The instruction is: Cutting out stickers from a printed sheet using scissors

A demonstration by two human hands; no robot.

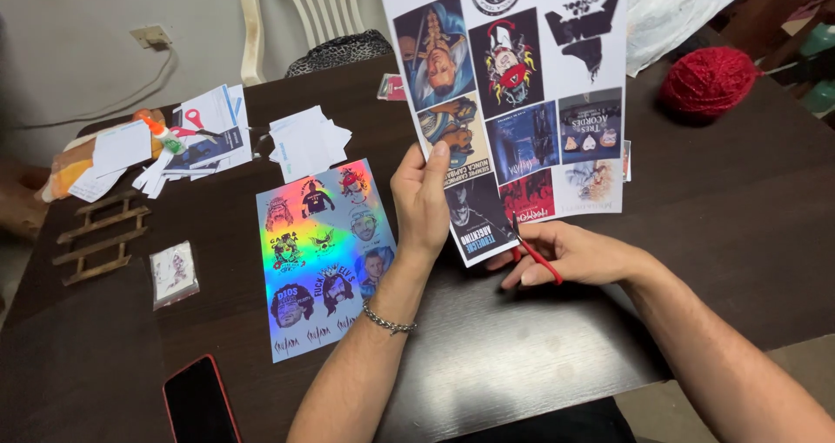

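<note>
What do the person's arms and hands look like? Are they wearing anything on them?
Both arms are bare, with no sleeves showing up to the edge of the picture. The left hand has a silver chain bracelet around its wrist. The right hand wears nothing that shows: no watch, bracelet or glove. No rings can be seen on either hand.

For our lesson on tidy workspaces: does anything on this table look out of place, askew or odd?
Two things stand out. The phone lies at the table's near edge, partly out of frame. The paper scraps and the cut pieces around the glue bottle lie in loose, crooked heaps. Nothing looks spilled or damaged.
</note>
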